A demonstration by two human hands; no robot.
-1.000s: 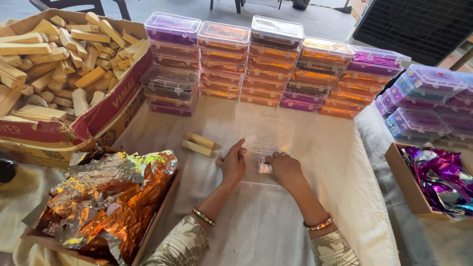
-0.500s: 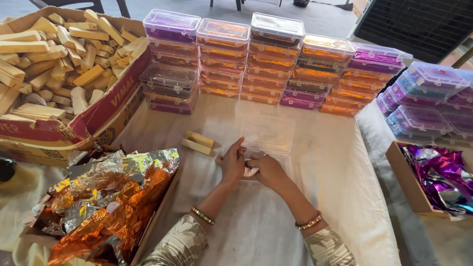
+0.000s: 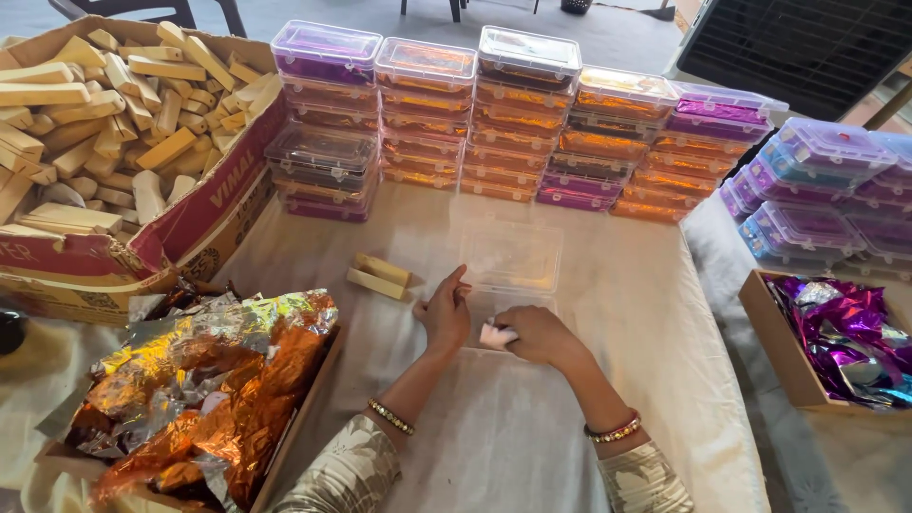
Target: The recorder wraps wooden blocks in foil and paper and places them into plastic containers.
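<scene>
Clear plastic box (image 3: 510, 261), open, lid tilted back, lying on the white-clothed counter (image 3: 513, 437) ahead of the stacked filled boxes. Small whitish-pink piece (image 3: 494, 334) at its near edge, pinched in the right hand's (image 3: 538, 334) grip.

Bright, even daylight, soft shadows, glare on foil (image 3: 204, 380), perhaps slight wide-angle edge distortion.

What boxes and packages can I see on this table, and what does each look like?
Cardboard box, far left: brown and red, heaped with pale wooden blocks.
Stacked plastic boxes, along the back: clear lids, orange and purple inside.
Clear box, centre: open, touched by left hand.
Foil tray, near left: orange and silver sheets.
</scene>
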